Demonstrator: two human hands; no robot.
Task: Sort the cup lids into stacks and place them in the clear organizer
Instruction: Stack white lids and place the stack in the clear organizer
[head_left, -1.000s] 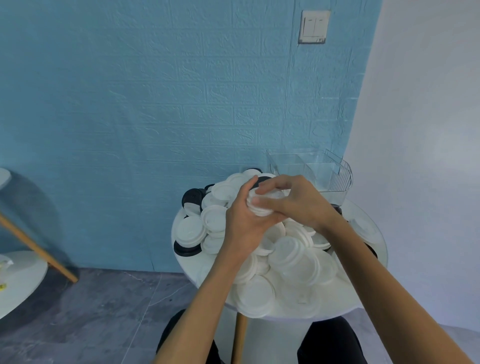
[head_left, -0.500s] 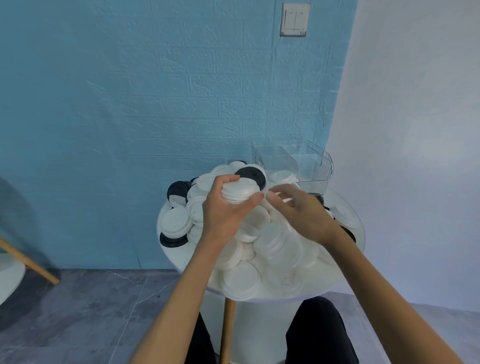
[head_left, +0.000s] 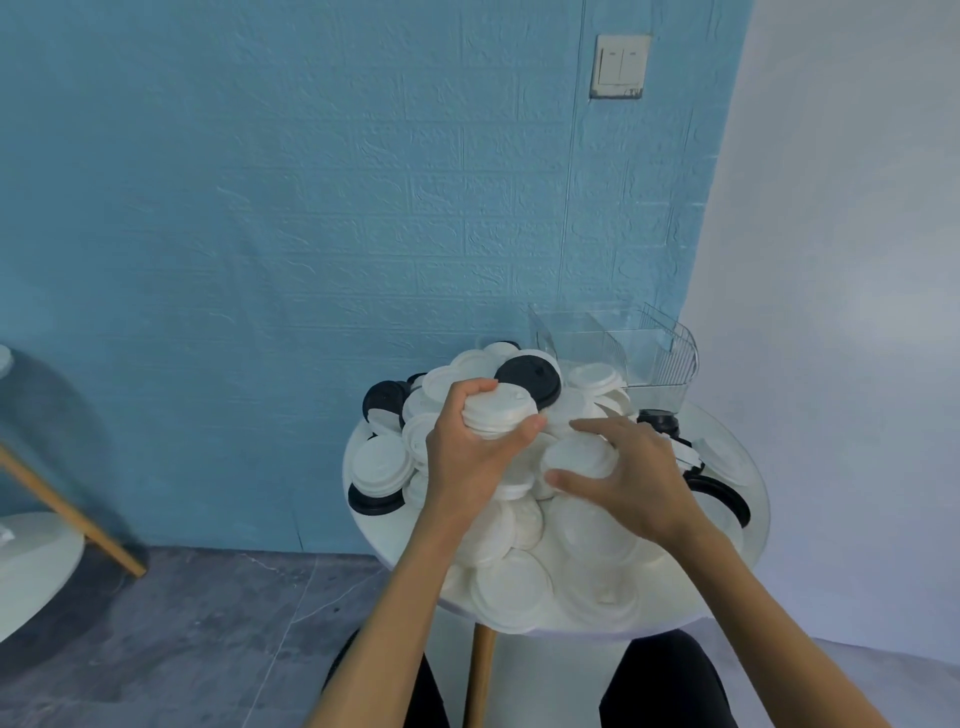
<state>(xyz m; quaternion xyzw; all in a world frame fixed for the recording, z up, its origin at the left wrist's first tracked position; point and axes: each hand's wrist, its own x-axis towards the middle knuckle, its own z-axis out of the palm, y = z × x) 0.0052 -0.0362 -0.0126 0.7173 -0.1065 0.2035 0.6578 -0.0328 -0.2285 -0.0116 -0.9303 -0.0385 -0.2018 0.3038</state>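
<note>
The blue wall (head_left: 311, 234) and grey floor (head_left: 182, 649) lay beyond and below the hands. The round white bench (head_left: 748, 519) under them carried the heaped cup lids (head_left: 587, 540); the clear organizer (head_left: 623, 343) stood behind. The left hand (head_left: 467, 457) gripped a small white stack (head_left: 498, 413) by its rim. The right hand (head_left: 628, 473) curled over a loose lid (head_left: 579, 457). The lids appeared light, thin and slippery; edge grips suited them.

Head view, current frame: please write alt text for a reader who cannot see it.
A person's left hand grips a short stack of white lids above a round white table heaped with white and black cup lids, while the right hand takes hold of another white lid in the pile. A clear organizer stands at the table's far edge against a blue wall.
</note>
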